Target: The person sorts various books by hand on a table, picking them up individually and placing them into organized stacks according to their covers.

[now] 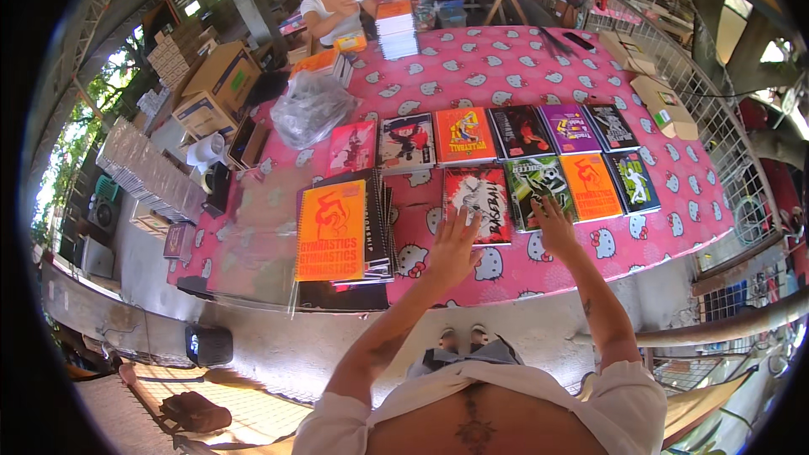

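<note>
My left hand (456, 240) lies with fingers spread on the lower left part of a red and white notebook (484, 190) in the near row. On the lower edge of the green and black notebook (529, 177) beside it rests my right hand (554, 226), fingers stretched out. Further right in that row are an orange notebook (591, 185) and a dark one with a green figure (634, 181). Behind them runs a second row, among it an orange notebook with a yellow figure (465, 136) and a purple one (573, 128). Left of my hands stands a notebook stack topped by an orange spiral-bound one (331, 232).
A pink patterned cloth (522, 274) covers the table. A clear plastic bag (312, 109) and a tall notebook stack (397, 32) stand further back. Another person (337, 4) holds papers at the far side. Cardboard boxes (215, 88) fill the left; a wire fence (716, 101) borders the right.
</note>
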Tool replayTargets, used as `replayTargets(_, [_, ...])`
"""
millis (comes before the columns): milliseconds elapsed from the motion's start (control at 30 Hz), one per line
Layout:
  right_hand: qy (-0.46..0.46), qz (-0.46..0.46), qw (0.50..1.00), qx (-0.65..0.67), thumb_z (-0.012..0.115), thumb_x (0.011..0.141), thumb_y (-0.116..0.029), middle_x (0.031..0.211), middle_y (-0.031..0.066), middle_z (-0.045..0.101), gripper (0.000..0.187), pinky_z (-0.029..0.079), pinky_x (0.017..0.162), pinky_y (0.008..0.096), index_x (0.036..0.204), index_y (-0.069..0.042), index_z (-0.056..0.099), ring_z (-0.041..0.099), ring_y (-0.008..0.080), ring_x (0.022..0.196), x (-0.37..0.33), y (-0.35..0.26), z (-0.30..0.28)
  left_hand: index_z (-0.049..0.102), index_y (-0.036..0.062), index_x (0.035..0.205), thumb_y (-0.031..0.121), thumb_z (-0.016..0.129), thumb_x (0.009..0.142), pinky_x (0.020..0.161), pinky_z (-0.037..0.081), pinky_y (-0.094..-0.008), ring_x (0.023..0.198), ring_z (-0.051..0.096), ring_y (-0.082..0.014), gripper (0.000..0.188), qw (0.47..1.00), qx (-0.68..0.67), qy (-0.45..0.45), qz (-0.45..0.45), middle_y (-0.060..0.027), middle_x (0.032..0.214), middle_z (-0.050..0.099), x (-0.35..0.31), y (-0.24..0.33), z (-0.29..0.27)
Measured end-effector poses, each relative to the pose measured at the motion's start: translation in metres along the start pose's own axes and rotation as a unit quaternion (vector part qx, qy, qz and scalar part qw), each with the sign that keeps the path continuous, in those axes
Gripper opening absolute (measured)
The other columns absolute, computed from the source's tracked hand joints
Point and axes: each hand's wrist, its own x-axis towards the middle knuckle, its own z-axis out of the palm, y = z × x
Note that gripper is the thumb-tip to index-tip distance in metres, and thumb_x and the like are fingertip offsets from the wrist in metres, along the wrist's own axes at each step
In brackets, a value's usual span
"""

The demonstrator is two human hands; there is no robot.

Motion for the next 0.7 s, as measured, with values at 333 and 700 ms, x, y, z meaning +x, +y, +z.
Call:
replayTargets(333, [0.236, 0.095, 0.797, 0.548, 0.054, 0.099, -0.024, 0.079, 0.0081, 0.060, 0.027, 0.045, 0.061, 0.0298, 0.113, -0.003, 0.062, 0.054, 0.0115, 0.069, 0.004, -0.029, -0.148, 0.051, 0.0053, 0.129, 0.022, 0.051, 0.098, 0.062, 0.056, -0.0352, 0.083, 0.069, -0.0294, 0.035, 0.966, -0.204, 0.005, -0.162, -0.0130, 0.094, 0.069, 0.045, -0.038, -0.142])
replayTargets(700, [0.223, -0.363, 0.835, 0.349, 0.070, 0.083, -0.021, 0.118, 0.0139, 0.063, 0.037, 0.050, 0.090, 0.0428, 0.116, -0.007, 0.062, 0.060, 0.0305, 0.110, 0.027, -0.303, -0.165, 0.068, 0.0005, 0.095, 0.036, 0.067, 0.089, 0.057, 0.043, -0.0266, 0.064, 0.054, -0.0077, 0.036, 0.955, -0.168, -0.026, -0.244, -0.0027, 0.076, 0.065, 0.076, -0.148, -0.321])
